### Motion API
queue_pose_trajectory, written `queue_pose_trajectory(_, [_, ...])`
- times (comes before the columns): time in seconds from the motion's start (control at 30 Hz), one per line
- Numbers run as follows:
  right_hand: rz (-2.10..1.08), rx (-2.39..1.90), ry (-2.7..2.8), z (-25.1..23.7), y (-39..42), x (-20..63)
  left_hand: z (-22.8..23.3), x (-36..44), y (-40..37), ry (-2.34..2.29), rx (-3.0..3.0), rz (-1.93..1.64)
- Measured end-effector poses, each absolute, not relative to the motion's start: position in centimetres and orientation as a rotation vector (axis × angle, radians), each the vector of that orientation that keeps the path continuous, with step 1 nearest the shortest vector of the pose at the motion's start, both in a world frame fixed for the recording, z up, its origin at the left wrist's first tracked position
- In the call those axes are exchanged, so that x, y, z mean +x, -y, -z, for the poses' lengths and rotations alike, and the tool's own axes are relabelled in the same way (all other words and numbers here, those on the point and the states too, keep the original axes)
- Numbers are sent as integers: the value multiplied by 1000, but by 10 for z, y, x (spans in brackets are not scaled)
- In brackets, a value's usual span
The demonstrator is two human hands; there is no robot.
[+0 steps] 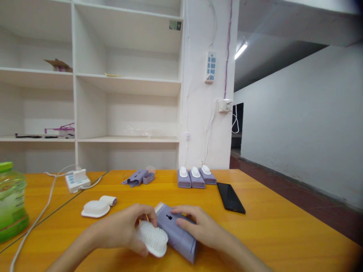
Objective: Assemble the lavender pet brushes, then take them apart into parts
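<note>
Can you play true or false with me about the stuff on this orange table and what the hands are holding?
1. The left hand holds a white brush. True.
2. The right hand rests on a red box. False: it rests on a purple case.
3. Three purple units stand in a row at the back of the table. True.
4. The black phone lies left of the hands. False: it lies to their right.
5. A green-capped bottle stands at the left edge. True.
</note>
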State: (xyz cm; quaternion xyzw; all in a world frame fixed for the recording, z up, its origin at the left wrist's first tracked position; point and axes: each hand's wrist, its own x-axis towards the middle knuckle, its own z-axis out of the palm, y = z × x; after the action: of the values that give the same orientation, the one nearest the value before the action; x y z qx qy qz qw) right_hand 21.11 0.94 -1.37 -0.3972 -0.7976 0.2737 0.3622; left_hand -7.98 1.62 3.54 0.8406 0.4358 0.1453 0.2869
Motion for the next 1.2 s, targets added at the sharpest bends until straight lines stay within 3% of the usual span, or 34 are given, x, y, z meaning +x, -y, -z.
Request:
queue_pose_trajectory(0.17, [-474,-841,2119,-2,-3,205,-35,-58,-11,-830,2053,-734])
queue_pose_trajectory(0.27, [-423,-809,2046,-8,8,200,-25,-38,-11,-880,2078,-958])
queue_pose_trajectory(0.47, [-199,-803,2080,-5,15,197,-2,-36,-24,-1074,2217,-1024])
queue_pose_trajectory(0.57, [-88,-806,2211,-4,11,196,5,-35,-25,-950,2270,-964])
queue_pose_trajectory(0.7, [-176,-862,2193,-3,6,192,15,-25,-22,-784,2212,-1027])
queue_pose_trajectory(1.0, [-206,-1108,2061,0,3,195,22,-60,-38,-961,2370,-732])
queue_pose_trajectory(1.2, [-345,-1167,1946,2,-2,201,27,-51,-35,-1020,2433,-800])
